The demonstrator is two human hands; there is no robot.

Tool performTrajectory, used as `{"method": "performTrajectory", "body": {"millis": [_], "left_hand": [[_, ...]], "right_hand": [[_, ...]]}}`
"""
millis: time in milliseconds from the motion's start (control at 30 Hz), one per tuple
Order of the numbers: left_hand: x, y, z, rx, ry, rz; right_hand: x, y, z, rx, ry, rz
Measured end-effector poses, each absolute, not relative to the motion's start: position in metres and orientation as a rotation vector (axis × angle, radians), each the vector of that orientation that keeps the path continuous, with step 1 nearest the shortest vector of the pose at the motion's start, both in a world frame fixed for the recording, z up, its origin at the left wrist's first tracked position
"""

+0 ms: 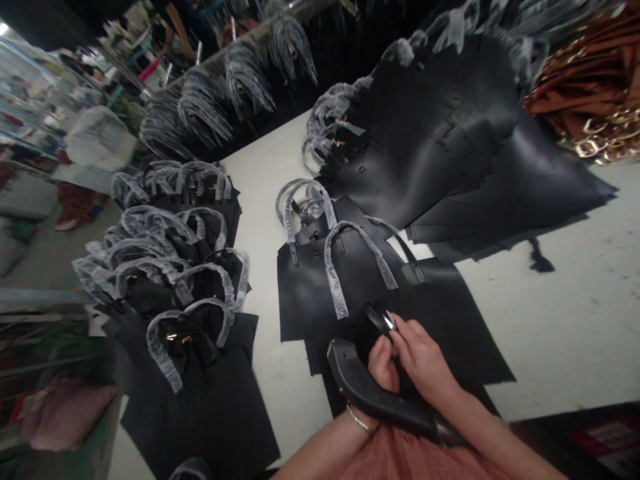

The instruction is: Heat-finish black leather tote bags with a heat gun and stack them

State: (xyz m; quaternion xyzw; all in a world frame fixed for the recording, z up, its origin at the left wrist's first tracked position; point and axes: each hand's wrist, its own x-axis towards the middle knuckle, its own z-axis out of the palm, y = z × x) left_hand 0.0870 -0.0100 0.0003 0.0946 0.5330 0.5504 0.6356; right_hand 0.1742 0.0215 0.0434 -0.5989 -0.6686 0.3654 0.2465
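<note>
Now, lower centre, a small black strap end with silver fitting [384, 321] is pinched by left hand [383, 368] and right hand [424, 360], apparently mid-fitting; careful alignment is needed.

We see a bag-making workshop: on the white bench [550, 320] lie stacks of black leather panels [450, 153] and many unfinished handbags [175, 280] with plastic-wrapped handles [340, 267].

Curved black handle [370, 395], shiny metal clasp [388, 323] above

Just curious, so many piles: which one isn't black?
The brown leather heap with gold buckles, at the view's upper right; the other piles are black leather.
</note>
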Motion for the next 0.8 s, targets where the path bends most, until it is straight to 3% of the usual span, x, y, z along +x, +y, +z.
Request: {"method": "performTrajectory", "body": {"millis": [300, 800], "left_hand": [[0.084, -0.007, 0.002, 0.222, 1.106, 1.282], [0.081, -0.010, -0.004, 0.259, 1.117, 1.218]], "right_hand": [[0.198, 0.024, 0.046, -1.597, -1.904, 1.168], [0.186, 0.015, 0.043, -1.630, -1.832, 1.112]]}}
